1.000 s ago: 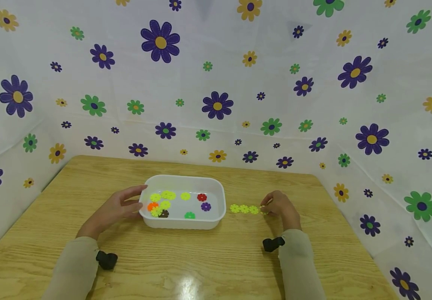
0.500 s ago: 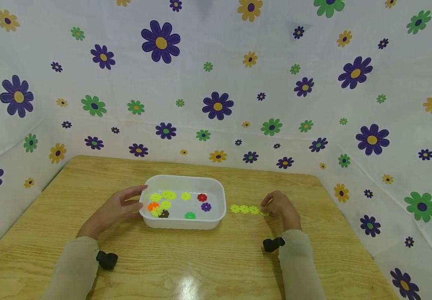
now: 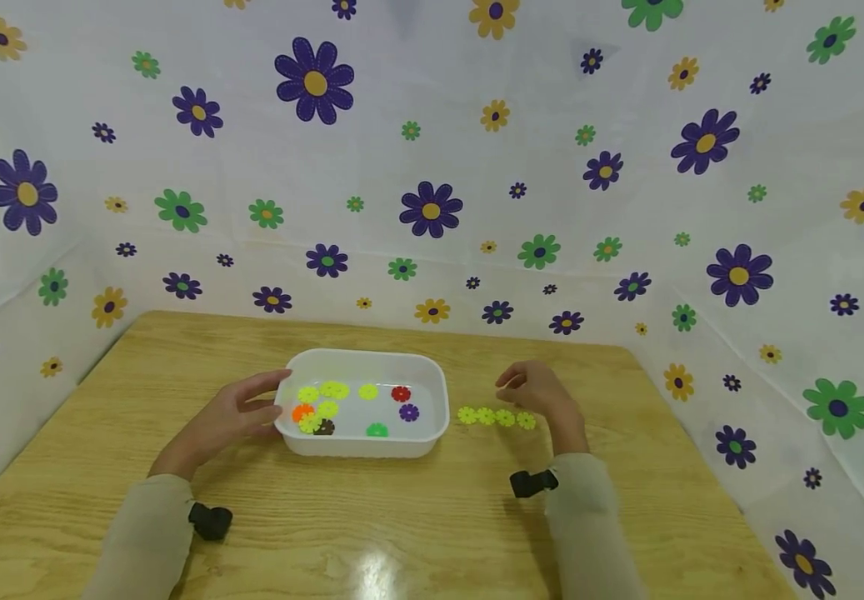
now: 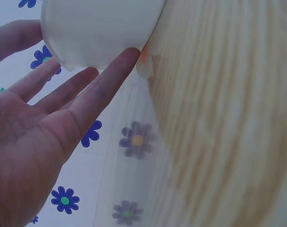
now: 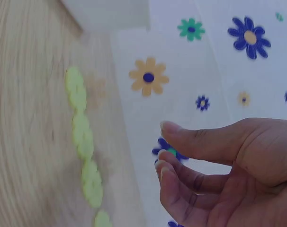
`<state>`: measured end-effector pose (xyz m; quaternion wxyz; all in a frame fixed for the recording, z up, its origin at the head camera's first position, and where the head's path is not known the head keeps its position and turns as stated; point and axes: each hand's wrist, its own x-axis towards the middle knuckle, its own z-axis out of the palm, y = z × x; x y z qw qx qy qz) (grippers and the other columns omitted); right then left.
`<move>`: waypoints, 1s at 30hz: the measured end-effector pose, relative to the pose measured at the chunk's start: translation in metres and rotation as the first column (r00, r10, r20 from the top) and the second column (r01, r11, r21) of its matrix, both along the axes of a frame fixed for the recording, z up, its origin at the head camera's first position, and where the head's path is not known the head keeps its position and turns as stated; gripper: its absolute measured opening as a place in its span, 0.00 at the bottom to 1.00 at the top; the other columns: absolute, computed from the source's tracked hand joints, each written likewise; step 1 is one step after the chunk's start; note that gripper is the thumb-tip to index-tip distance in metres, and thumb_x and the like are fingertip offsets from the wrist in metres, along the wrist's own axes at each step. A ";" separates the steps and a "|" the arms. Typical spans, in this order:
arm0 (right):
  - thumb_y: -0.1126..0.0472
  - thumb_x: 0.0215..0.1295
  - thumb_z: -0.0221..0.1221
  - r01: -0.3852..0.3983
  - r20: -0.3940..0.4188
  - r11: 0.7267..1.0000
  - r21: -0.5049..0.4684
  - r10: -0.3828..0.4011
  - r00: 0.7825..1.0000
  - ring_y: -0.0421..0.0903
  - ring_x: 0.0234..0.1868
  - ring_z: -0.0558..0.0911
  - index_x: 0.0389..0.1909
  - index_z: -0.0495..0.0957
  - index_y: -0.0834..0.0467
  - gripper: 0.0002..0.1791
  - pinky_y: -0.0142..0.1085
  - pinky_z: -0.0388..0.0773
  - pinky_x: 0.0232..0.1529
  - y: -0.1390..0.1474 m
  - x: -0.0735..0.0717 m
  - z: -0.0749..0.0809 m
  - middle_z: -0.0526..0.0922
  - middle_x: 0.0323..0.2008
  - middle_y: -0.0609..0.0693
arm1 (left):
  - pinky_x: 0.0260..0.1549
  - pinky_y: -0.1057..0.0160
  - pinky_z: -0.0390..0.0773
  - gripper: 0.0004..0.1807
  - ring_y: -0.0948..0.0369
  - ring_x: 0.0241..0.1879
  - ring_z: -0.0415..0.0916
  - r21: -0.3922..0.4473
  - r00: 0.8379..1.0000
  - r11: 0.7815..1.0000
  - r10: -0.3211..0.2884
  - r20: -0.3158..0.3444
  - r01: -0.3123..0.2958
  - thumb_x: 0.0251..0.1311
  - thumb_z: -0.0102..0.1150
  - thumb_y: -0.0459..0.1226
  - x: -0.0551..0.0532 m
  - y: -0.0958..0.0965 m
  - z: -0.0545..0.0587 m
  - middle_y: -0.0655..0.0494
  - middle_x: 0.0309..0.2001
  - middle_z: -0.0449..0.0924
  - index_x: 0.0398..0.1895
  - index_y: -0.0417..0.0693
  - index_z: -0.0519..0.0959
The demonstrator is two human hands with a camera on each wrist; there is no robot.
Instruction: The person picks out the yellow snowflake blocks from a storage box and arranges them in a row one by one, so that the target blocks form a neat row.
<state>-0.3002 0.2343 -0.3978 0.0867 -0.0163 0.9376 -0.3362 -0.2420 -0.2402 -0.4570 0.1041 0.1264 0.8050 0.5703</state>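
My left hand (image 3: 232, 414) is at the left end of a white plastic tray (image 3: 364, 447), its fairly straight fingers touching the outer wall; the left wrist view shows fingertips against the tray (image 4: 101, 33). Inside lie several yellow flower-shaped discs (image 3: 367, 392), plus an orange disc (image 3: 302, 412), a brown disc (image 3: 324, 427), a red disc (image 3: 401, 393), a purple disc (image 3: 409, 412) and a green disc (image 3: 377, 430). Right of the tray runs a row of yellow flower discs (image 3: 486, 416). Above its right part hovers my right hand (image 3: 540, 392), fingers loosely bent, nothing between thumb and fingertips (image 5: 167, 127).
The light wooden table (image 3: 312, 525) carries the tray and the row. Behind and at both sides hangs a white sheet (image 3: 372, 167) printed with purple, green and yellow flowers. A black wrist camera (image 3: 210, 522) sits on the left sleeve, another black camera (image 3: 532, 482) on the right.
My right hand has let go of the yellow disc at the right end of the row and lifted up and slightly left. The left hand keeps its place at the tray.
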 end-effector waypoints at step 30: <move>0.64 0.64 0.69 -0.362 -0.030 0.924 -0.127 0.361 0.932 0.42 0.30 0.82 0.42 0.86 0.60 0.07 0.32 0.85 0.35 -0.183 -0.001 0.005 0.87 0.38 0.54 | 0.58 0.52 0.85 0.37 0.32 0.73 0.64 0.000 1.000 1.000 0.006 -0.001 -0.006 0.72 0.59 0.42 0.000 -0.001 0.000 0.37 0.82 0.52 0.81 0.48 0.58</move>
